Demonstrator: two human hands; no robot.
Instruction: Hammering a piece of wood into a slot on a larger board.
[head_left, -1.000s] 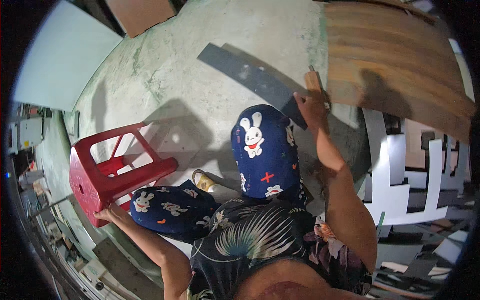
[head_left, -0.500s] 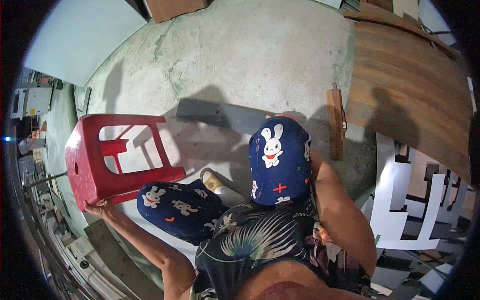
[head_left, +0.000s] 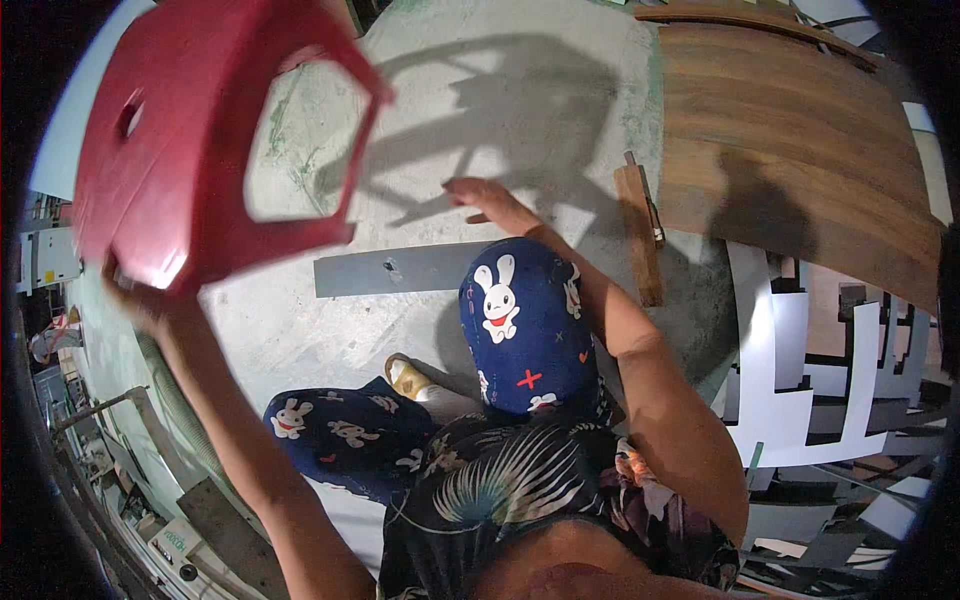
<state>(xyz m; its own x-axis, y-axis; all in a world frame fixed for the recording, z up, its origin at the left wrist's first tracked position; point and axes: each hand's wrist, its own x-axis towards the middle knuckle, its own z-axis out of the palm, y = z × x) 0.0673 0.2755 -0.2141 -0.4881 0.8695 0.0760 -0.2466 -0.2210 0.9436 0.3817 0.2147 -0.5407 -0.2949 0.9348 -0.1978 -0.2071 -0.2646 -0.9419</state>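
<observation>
Gripped at its edge by my left hand (head_left: 140, 297), a red plastic stool (head_left: 150, 150) is held up off the floor at the left. It lies tipped on its side in the air, with its seat facing left and its open legs to the right. My left fingers are partly hidden behind the seat rim. Past my raised knee reaches my right hand (head_left: 480, 197), holding nothing, its thumb apart from the fingers. Below that hand lies a flat grey strip (head_left: 400, 270) on the concrete floor.
To the right of my knee lies a wooden bar (head_left: 638, 235) with a metal piece along it. A large wood-grain board (head_left: 790, 150) covers the floor at the right. Nearer me are white cut-out panels (head_left: 790, 360). A grey-brown plank (head_left: 225, 530) is at lower left.
My left hand has lifted the stool up and away from beside my knee. My right hand has come out from behind the knee and reached forward. The grey strip now shows more fully.
</observation>
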